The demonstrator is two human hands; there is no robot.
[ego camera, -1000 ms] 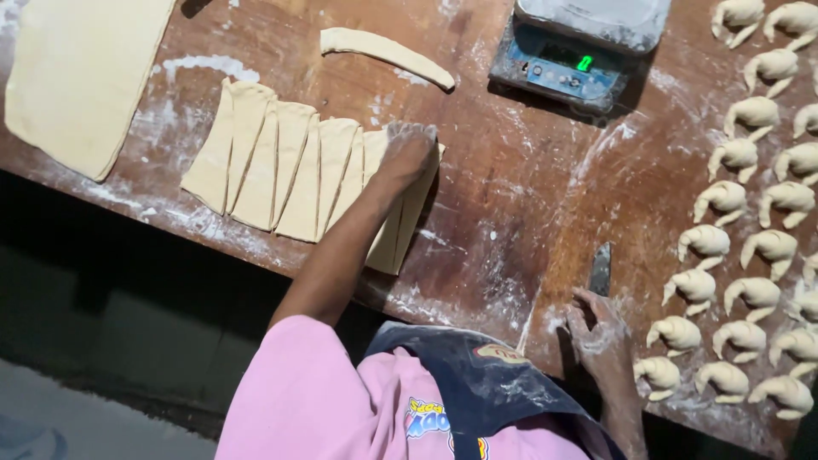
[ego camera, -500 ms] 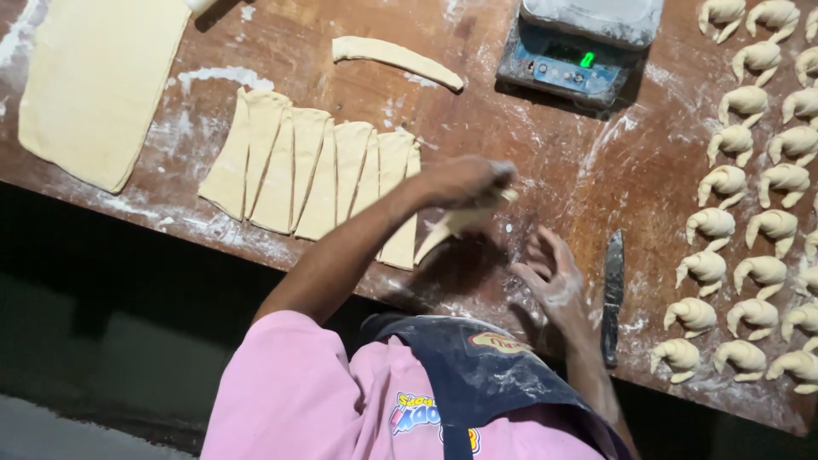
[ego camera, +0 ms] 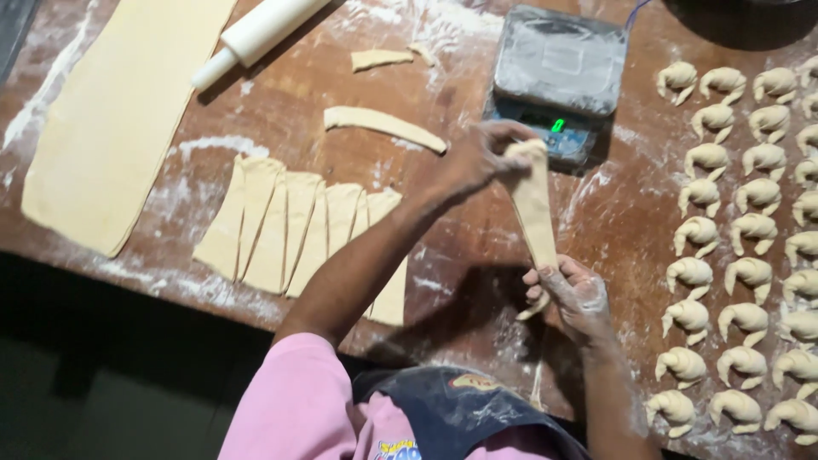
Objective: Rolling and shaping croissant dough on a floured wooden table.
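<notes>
My left hand [ego camera: 474, 160] pinches the wide end of a long pale dough triangle [ego camera: 533, 204], held up above the floured wooden table [ego camera: 460, 255]. Below it, my right hand [ego camera: 573, 295], dusted with flour, grips the narrow tip, so the piece hangs stretched between both hands. A row of several cut dough triangles [ego camera: 290, 226] lies flat on the table to the left, under my left forearm.
A big rolled dough sheet [ego camera: 119, 111] and a white rolling pin [ego camera: 256, 30] lie at the far left. A curved dough strip [ego camera: 383, 126] and a small scrap [ego camera: 379, 58] sit behind. A digital scale [ego camera: 558, 77] stands at the back. Several shaped croissants [ego camera: 750, 230] fill the right side.
My left hand took one triangle from the row and lifted it toward the scale. My right hand rose from the table edge and caught its tip; the piece is now pulled long.
</notes>
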